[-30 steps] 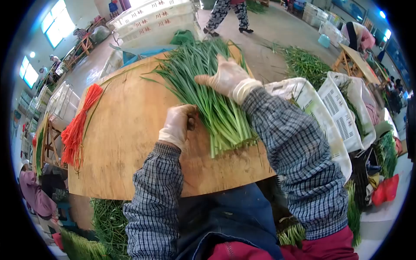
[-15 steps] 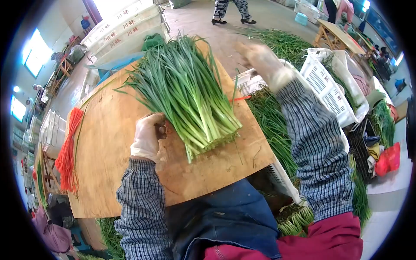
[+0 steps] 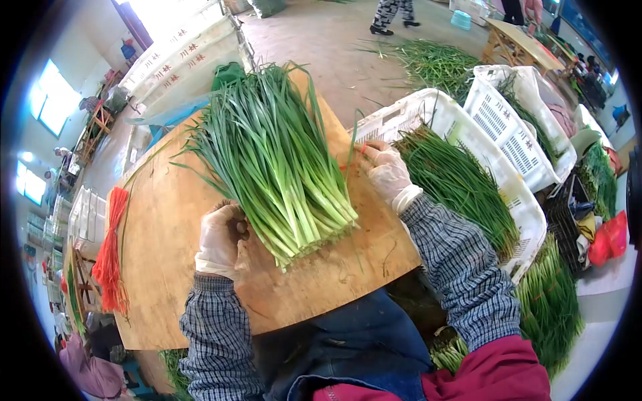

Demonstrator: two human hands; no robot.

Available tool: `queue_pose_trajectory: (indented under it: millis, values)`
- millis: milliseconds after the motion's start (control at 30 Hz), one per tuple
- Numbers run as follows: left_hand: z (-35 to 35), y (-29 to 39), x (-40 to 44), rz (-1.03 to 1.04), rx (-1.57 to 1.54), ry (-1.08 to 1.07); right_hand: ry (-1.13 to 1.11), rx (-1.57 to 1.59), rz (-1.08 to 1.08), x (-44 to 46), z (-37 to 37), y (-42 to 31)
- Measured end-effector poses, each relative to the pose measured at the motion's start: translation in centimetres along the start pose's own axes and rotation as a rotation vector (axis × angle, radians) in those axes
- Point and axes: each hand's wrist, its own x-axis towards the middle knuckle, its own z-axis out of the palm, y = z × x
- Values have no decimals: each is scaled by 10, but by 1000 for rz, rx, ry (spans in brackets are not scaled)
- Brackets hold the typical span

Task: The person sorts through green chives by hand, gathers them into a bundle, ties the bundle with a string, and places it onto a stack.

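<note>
A thick bundle of green garlic chives (image 3: 281, 167) lies on the wooden board (image 3: 167, 267), leaves pointing away and pale cut ends toward me. My left hand (image 3: 221, 234), in a thin whitish glove, is closed beside the bundle's left edge; whatever is in its fingers is hidden. On the other side, my gloved right hand (image 3: 388, 175) pinches the end of a red tie (image 3: 363, 148) at the board's right edge. Part of that tie shows next to the bundle; the rest is out of sight.
A hank of red ties (image 3: 115, 254) hangs over the board's left edge. To the right stands a white crate (image 3: 528, 200) holding more chives (image 3: 458, 187), with another white crate (image 3: 511, 137) behind. Stacked crates (image 3: 180, 60) rise at back left. A person walks at the top.
My right hand has come down and inward from above the crate to the red tie end. My left hand stays closed beside the bundle. The walking person has moved right.
</note>
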Motion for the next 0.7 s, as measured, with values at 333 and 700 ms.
queue_pose_trajectory:
  millis: [333,700]
  values:
    - [-2,-1,-1,16,-7,16,90,279,167,8,3,-11]
    - [-3,17,2,37,20,66,-33,910,320,30,-15,-71]
